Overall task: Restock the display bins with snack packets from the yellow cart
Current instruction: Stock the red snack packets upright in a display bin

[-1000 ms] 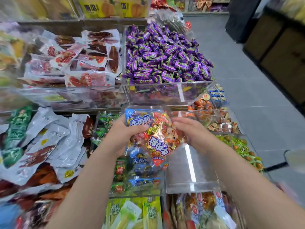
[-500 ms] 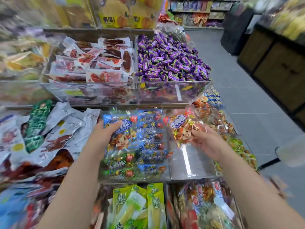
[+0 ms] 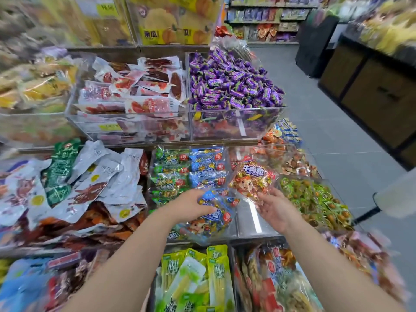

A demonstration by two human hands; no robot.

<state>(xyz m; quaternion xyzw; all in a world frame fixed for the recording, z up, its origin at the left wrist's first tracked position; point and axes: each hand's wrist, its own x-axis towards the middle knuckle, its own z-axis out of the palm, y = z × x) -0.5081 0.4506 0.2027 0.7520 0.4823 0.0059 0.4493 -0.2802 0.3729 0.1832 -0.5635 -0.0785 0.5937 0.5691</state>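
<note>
The left grip (image 3: 191,204) is closed round a blue packet (image 3: 213,213), thumb on top, holding it low over the front of the clear bin (image 3: 177,240) that already carries a column of blue packets (image 3: 207,167) beside a column of green packets (image 3: 168,174). The right grip (image 3: 275,210), palm turned up, pinches a red packet (image 3: 252,181) by its lower edge, so the packet stands over the back of the neighbouring bin (image 3: 248,224), whose bare floor shows. The yellow cart is not in view.

The step in hand looks like sorting each packet into its own bin. To do it well, lay the blue packet flat in the blue column, printed face up and lined up with the row behind, not dropped across the green ones. Let go only once it rests on the pile. The film looks slick, and a loose packet would likely slide over the front wall.

The red packet hangs from one thin edge, so it may swing or slip. Lower it to the bare floor near the back wall and start a tidy row there, leaving room in front for more. Mind the divider between the two bins: neither packet should straddle it.
</note>
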